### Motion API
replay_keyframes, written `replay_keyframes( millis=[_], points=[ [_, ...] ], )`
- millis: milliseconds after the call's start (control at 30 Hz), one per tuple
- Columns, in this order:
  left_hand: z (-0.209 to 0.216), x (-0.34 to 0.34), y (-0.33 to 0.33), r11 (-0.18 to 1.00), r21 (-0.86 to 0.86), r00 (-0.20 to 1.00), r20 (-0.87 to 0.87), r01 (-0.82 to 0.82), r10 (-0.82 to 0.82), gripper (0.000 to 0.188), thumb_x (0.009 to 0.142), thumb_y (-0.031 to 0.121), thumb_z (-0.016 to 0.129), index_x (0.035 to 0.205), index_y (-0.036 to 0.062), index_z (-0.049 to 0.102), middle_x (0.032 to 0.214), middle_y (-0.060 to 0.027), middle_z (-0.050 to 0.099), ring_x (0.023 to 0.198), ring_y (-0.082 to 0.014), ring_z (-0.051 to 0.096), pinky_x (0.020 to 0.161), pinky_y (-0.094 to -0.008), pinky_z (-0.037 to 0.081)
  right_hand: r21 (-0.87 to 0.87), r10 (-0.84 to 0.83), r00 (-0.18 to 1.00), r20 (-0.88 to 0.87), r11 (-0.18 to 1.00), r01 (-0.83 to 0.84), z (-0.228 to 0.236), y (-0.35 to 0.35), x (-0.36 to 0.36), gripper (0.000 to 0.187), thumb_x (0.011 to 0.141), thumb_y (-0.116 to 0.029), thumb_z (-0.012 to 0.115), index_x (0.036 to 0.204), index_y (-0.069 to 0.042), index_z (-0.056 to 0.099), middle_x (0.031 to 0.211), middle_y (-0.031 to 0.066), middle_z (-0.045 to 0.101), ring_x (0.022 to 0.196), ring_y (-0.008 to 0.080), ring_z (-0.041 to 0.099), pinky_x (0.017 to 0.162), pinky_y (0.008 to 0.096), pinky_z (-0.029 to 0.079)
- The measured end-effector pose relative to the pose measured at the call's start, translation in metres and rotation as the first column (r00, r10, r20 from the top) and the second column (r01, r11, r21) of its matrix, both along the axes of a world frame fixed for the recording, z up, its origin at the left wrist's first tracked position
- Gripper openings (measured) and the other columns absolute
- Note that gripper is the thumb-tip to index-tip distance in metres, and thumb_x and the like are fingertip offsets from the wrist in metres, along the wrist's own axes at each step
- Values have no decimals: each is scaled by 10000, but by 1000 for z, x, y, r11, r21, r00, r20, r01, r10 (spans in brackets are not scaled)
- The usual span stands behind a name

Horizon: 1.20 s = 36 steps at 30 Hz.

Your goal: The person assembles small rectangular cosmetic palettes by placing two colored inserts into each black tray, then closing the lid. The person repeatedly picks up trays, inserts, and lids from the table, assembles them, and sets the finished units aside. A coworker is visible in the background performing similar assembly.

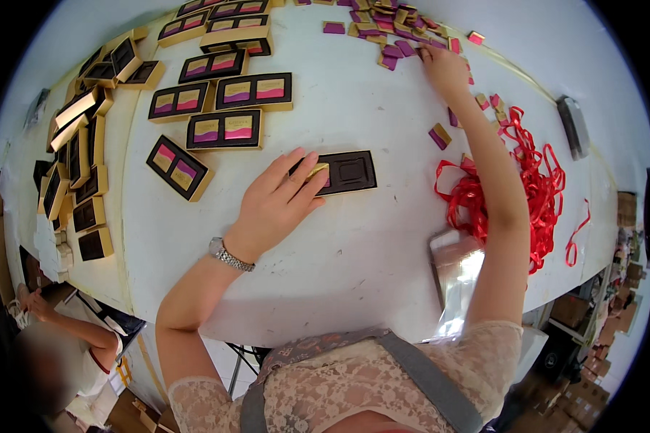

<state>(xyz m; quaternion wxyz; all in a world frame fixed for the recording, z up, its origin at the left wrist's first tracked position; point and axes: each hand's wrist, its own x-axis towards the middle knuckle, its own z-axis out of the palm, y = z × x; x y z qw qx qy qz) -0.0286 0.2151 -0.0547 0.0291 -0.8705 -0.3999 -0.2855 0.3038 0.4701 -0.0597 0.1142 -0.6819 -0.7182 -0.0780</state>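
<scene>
While the person leans over the near edge of the white counter (354,274), the left hand (278,198) lies flat on the left half of a black tray (343,173) with gold sides, near the counter's middle. Its fingers (303,177) are spread slightly apart and press down on a gold-wrapped piece (318,170) in the tray's left pocket; the right pocket is bare and dark. A metal watch (230,255) sits on that wrist. Near the right of the near edge lies a stack of clear shiny sheets (455,267), and beyond it a tangle of red ribbon (527,180) sprawls toward the right edge. Left of the tray, further in, filled trays (225,130) each show a purple and a pink piece with gold. Along the left edge, open boxes (79,180) in black and gold are piled. At the far edge, the right hand (446,68) reaches into a heap of purple and pink pieces (393,32), fingers curled down onto them; whether they grip one I cannot tell. Another person's arm (72,328) shows below the counter's left corner.
</scene>
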Motion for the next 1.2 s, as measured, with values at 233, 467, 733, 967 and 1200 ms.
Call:
replay_keyframes(
  millis=[233,467,733,967,1200],
  points=[
    [-9,6,-13,983,161,987,-113,-92,111,401,809,265,756,1134,43,681,1305,-112,619,1237,-278,560,999,-440,499,127,696,467,-546,619,-775,43,-181,-81,263,791,4,724,1039,-77,701,922,41,698,771,233,644,677,329,532],
    [-1,5,-9,998,-23,998,-29,-52,51,454,802,257,762,1196,66,644,1272,-75,633,1227,-271,562,1022,-454,472,69,877,478,-43,480,-875,32,-203,-79,391,872,-288,686,1191,-63,656,1292,75,598,1154,269,545,971,500,409],
    [62,-131,-12,536,57,538,157,-842,828,660,818,393,751,1309,20,515,1332,-173,557,1229,-347,523,1041,-445,416,34,801,383,-460,447,-894,22,-191,-79,567,818,-168,750,1342,-55,564,1393,184,496,1157,363,529,958,441,464],
    [-60,-437,-249,273,-72,253,-651,-959,716,605,1003,365,472,1521,100,306,1547,-341,210,1393,-559,235,1138,-567,271,340,767,442,-466,616,-711,28,-120,-237,492,870,-216,726,1327,-100,585,1418,145,505,1151,350,536,979,420,463],
    [54,-114,-134,607,-251,639,-490,-754,592,635,779,347,770,1274,-4,585,1083,-166,510,966,-359,486,865,-467,433,479,539,842,-22,745,-465,0,-63,-110,323,825,-319,734,1043,-86,677,1121,103,622,1055,313,571,831,423,519]
  ],
)
